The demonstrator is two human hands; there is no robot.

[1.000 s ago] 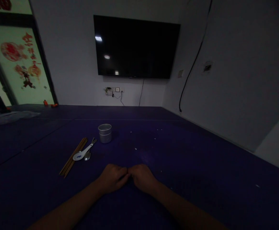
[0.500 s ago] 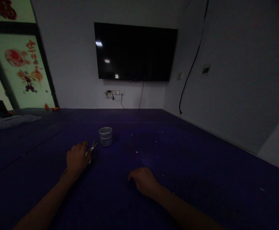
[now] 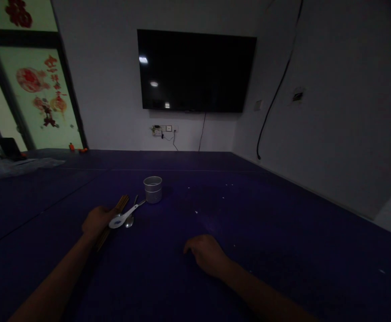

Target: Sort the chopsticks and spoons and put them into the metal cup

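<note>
My left hand (image 3: pixel 96 220) is closed over a bundle of wooden chopsticks (image 3: pixel 122 203), its fingers lying across their middle. Right beside the fingertips lies a white ceramic spoon (image 3: pixel 117 221), its handle slanting up to the right. Partly under it, metal spoons (image 3: pixel 129 222) rest on the table; how many is hard to tell. A silvery metal cup (image 3: pixel 153 191) stands upright just beyond the spoon handles. My right hand (image 3: pixel 206 254) rests on the dark blue table with its fingers curled down, apart from the utensils, and nothing shows in it.
Small white scraps (image 3: pixel 196 212) are scattered on the blue tabletop (image 3: pixel 168 277). Clear plastic sheeting (image 3: pixel 21 166) and a dark object (image 3: pixel 10 147) lie at the far left. Small orange items (image 3: pixel 82 150) sit at the back edge. A television (image 3: pixel 195 71) hangs on the wall.
My left hand has shifted left and turned, uncovering the white spoon, metal spoons and more of the chopsticks. My right hand has stayed in place. The view has swung slightly left.
</note>
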